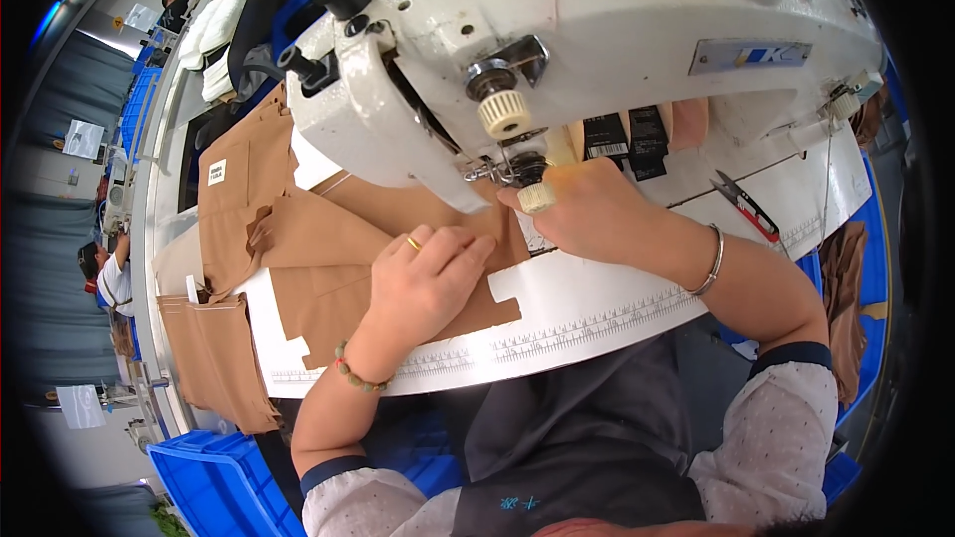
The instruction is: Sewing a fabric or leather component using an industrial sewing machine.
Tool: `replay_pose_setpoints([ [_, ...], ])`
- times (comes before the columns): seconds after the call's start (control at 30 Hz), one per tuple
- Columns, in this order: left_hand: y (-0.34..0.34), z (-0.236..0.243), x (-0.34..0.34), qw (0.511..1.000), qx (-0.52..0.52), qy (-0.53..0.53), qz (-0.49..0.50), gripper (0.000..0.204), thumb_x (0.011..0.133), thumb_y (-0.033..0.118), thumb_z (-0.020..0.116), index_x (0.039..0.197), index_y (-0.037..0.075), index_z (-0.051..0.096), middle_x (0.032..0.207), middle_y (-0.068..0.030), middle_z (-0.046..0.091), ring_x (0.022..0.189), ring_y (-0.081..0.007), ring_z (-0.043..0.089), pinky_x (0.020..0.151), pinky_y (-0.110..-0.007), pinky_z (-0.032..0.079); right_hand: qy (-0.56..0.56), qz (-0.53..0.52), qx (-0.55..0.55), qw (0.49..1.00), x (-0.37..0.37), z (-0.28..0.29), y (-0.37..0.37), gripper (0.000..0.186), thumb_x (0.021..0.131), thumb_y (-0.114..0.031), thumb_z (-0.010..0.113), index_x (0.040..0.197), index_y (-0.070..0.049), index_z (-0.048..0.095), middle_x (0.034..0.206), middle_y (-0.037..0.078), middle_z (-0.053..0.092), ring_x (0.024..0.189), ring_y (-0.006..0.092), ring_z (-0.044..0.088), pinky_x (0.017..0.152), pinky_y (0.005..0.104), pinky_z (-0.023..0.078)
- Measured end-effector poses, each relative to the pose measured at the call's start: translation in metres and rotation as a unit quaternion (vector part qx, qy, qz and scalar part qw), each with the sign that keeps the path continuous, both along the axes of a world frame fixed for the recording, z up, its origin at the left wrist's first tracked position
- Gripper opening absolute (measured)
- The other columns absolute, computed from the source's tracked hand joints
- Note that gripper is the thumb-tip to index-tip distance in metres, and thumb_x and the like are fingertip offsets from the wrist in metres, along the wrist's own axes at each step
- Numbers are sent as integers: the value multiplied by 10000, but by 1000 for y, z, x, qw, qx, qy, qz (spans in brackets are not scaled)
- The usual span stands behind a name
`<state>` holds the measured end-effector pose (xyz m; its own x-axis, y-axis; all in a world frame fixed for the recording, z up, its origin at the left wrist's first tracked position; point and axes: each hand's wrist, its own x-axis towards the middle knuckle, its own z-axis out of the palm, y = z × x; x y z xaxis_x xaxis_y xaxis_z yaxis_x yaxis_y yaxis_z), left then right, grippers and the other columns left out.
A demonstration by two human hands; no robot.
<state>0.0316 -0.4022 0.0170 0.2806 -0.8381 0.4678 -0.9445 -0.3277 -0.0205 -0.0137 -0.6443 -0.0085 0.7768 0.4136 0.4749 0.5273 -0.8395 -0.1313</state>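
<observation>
A white sewing machine [617, 30] stands over a white work surface with a printed ruler edge [557, 333]. A brown fabric piece [328, 239] lies folded under its presser foot [487, 171]. My left hand [428, 273], with a ring on one finger, rests on this fabric just left of the needle area, its fingers bent and closed on the cloth. My right hand [592, 209] is beside the presser foot, fingers drawn together at the fabric's right edge. A cream knob [537, 198] hides part of those fingers.
Red-and-black thread snips [746, 207] lie to the right. Black printed labels [647, 142] sit under the machine arm. More brown fabric panels [224, 358] hang over the left edge. Blue bins [219, 482] stand below left and at the right. Other people [117, 273] are far left.
</observation>
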Motion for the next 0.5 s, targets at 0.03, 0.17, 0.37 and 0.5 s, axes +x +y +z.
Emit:
replay_pose_setpoints([
  [0.03,0,-1,-2,1000,0,1,0,295,687,103,758,982,89,744,927,-9,627,738,-151,594,590,-285,501,4,3,5,1000,0,0,0,393,808,-134,677,1191,-168,758,637,52,599,554,241,624,491,362,492],
  [0.17,-1,-8,-5,999,-9,-11,-41,296,695,83,747,991,92,758,905,13,621,705,-125,576,551,-260,482,4,23,7,1000,-1,-1,-2,336,796,-155,700,1123,-178,775,675,34,618,596,218,646,503,351,498],
  [0.37,-8,-4,-9,999,-7,-12,-36,277,707,71,770,983,100,771,950,15,651,721,-132,577,585,-275,498,23,53,-1,998,-4,5,-8,273,788,-195,719,1052,-221,782,686,32,621,608,216,650,511,364,498],
  [0.5,-9,-5,-7,999,-14,3,-43,276,711,60,789,984,104,779,1019,6,694,819,-163,643,667,-294,552,54,82,14,995,-4,11,-11,258,790,-206,714,1036,-237,784,688,37,620,606,224,647,508,385,496],
])
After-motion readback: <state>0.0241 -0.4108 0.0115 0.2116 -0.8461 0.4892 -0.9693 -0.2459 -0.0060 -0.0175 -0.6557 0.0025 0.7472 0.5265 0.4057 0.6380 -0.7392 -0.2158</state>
